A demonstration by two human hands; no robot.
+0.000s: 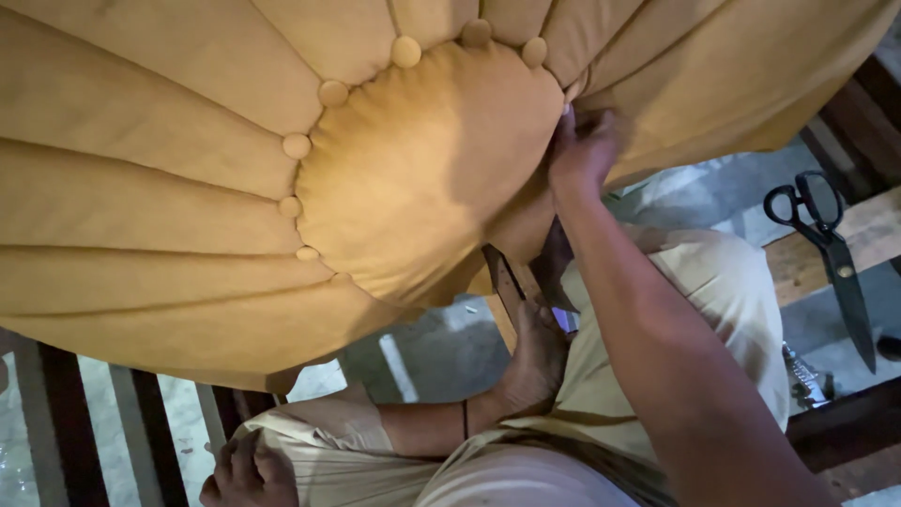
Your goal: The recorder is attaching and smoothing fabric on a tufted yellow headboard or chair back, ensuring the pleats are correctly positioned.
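At two o'clock on the tufted cushion, fabric is pinched by the right hand; below, a tool is gripped by the left hand. Fastening judged underway; steady tension needed next.

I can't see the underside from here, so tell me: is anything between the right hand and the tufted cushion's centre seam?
Nothing visible. The right hand is already pressed into the seam at the edge of the yellow tufted cushion. The left hand is below, partly hidden under the cushion. The scissors lie apart on the wooden bench.
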